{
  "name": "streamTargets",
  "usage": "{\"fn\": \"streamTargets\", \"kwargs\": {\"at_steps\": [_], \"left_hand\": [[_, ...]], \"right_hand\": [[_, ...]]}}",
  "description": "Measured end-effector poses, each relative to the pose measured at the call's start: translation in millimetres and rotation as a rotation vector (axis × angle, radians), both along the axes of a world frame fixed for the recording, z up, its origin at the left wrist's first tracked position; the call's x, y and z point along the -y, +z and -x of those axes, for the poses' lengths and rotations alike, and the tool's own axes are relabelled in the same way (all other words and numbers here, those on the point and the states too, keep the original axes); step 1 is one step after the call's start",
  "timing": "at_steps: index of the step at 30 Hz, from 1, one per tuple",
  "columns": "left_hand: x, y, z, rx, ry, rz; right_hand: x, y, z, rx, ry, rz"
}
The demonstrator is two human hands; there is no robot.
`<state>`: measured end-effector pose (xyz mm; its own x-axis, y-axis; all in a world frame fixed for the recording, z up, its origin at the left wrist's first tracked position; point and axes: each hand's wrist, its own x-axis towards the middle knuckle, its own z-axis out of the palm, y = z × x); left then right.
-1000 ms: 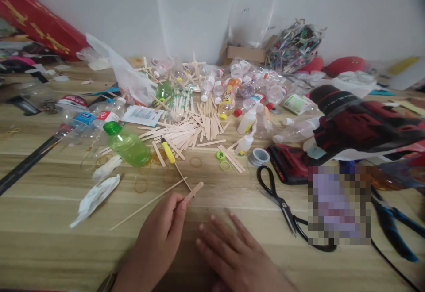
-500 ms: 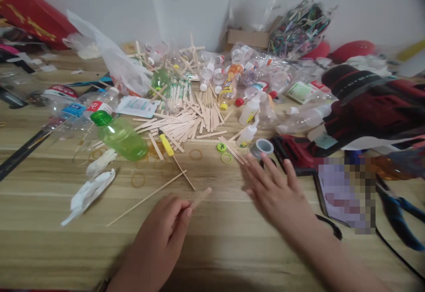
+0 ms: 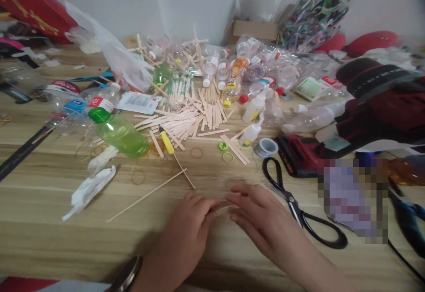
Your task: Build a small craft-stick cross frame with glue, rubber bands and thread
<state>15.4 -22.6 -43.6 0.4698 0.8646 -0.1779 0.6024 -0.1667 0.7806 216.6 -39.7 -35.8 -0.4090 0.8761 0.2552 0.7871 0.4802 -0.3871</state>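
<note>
1. Centre front of table: left hand pinches a wooden stick, thumb against fingers.
2. Stick lies between both hands; right hand at its far end, cannot tell whether gripping.
3. Scissors just right of right hand.
4. Beyond left hand: thin skewer, yellow-handled screwdriver.

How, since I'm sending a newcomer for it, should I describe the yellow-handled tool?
Find the heap of flat wooden sticks. At its near edge lies the tool, thin shaft toward the left hand. Unlike the bare sticks, it has a yellow handle.
</note>
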Motion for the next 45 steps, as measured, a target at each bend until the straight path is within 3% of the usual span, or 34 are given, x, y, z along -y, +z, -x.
{"fn": "streamTargets", "kwargs": {"at_steps": [6, 13, 19, 22, 26, 31, 35, 38, 39, 42, 45], "left_hand": [[4.7, 4.1, 7.4, 0.081, 0.059, 0.012], [5.4, 8.3, 7.7, -0.023, 0.037, 0.070], [9.5, 10.0, 12.6, -0.037, 0.008, 0.007], [5.2, 11.0, 24.4, -0.028, 0.100, -0.090], [-3.4, 13.4, 38.3, -0.061, 0.257, -0.219], [3.9, 17.5, 18.3, 0.206, 0.156, 0.084], [11.2, 16.6, -5.9, 0.427, 0.098, 0.248], [10.3, 16.8, -10.5, 0.450, 0.204, 0.305], [9.5, 17.2, -10.0, 0.442, 0.247, 0.318], [7.8, 18.5, -7.5, 0.426, 0.361, 0.368], [8.0, 19.6, -6.8, 0.418, 0.393, 0.392]], "right_hand": [[2.1, 1.1, 9.2, -0.152, 0.018, 0.295], [6.2, 6.2, 13.3, -0.225, -0.007, 0.430], [9.2, 6.8, 16.6, -0.171, 0.027, 0.413], [11.4, 5.2, 9.4, -0.211, -0.031, 0.445], [15.3, 6.1, 1.7, -0.478, -0.183, 0.677], [21.4, 5.2, 27.1, -1.005, -0.187, 0.904], [28.4, -2.9, 52.5, -1.124, -0.135, 0.943], [34.5, -5.4, 38.8, -0.869, -0.126, 0.851], [36.2, -5.1, 25.5, -0.694, -0.115, 0.738], [39.6, -5.0, -33.5, -0.087, -0.251, 0.196], [43.8, -12.5, -93.0, 0.378, -0.349, -0.033]]}}
